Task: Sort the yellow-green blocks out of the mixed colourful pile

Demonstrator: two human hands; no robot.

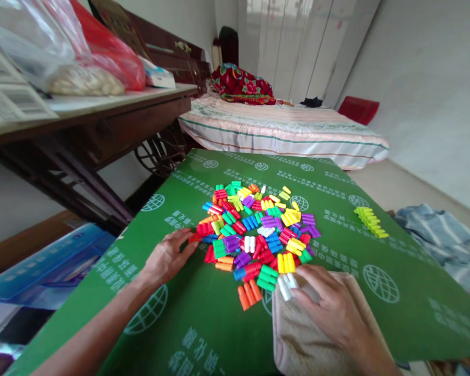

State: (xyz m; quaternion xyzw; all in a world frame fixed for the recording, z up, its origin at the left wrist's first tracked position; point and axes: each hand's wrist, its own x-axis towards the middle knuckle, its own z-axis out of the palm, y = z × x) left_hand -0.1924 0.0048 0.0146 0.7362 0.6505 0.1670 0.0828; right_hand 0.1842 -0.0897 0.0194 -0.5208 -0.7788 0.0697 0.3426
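Observation:
A heap of small plastic pieces (252, 221), shaped like short tubes joined side by side in many colours, lies on the green table. At its left edge my left hand (170, 256) has thumb and fingertips closed around a red plastic piece (196, 237). My right hand (329, 300) reaches in at the near right, its thumb and forefinger pinching a white plastic piece (285, 286). Just beyond that lies a yellow piece (285, 262). Nearby are a green piece (267, 278) and an orange piece (249, 294). A beige cloth (297, 339) is under my right hand.
A row of yellow-green pieces (371, 222) lies apart on the green table (415, 277). A side table (160, 96) with bags stands at the left above a blue plastic container (70, 261). Beyond is a bed (282, 125); striped fabric (438, 240) lies at the right.

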